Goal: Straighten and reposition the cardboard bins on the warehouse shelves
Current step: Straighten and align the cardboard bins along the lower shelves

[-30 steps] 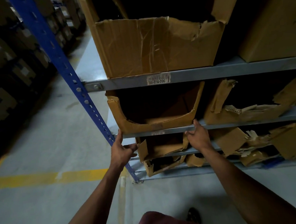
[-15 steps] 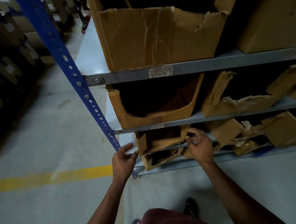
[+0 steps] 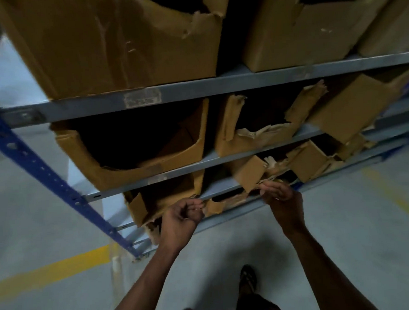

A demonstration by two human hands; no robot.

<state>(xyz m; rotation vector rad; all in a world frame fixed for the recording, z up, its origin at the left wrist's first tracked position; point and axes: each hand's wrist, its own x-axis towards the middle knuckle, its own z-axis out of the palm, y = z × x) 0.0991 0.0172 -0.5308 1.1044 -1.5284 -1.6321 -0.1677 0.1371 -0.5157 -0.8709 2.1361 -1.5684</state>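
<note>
1. Low bin — brown cardboard, sits on the third shelf board down, left end, just right of the blue post. Its front wall is torn and sags forward past the shelf edge; a loose flap hangs at its left corner.
2. Torn strip of cardboard lies along the shelf edge just right of that bin, ragged at both ends.
3. Left hand is at the bin's lower right corner, fingers curled, thumb and fingertips pinching the torn cardboard edge there.
4. Right hand reaches to the same shelf edge further right, below a small crumpled box. Fingers are bent at frayed scraps — whether they grip anything, cannot tell; blurred.
5. Shelf above: open-front bin with a scooped, cut-down front, and a badly ripped bin beside it.
6. Top shelf in view: big bin, creased, upper right edge torn away.
7. Labels: a white sticker on the upper grey beam — print too blurred to read. Smaller tags on the lower beam, also unreadable.
8. Grey floor with a yellow line; a sandalled foot below.
</note>
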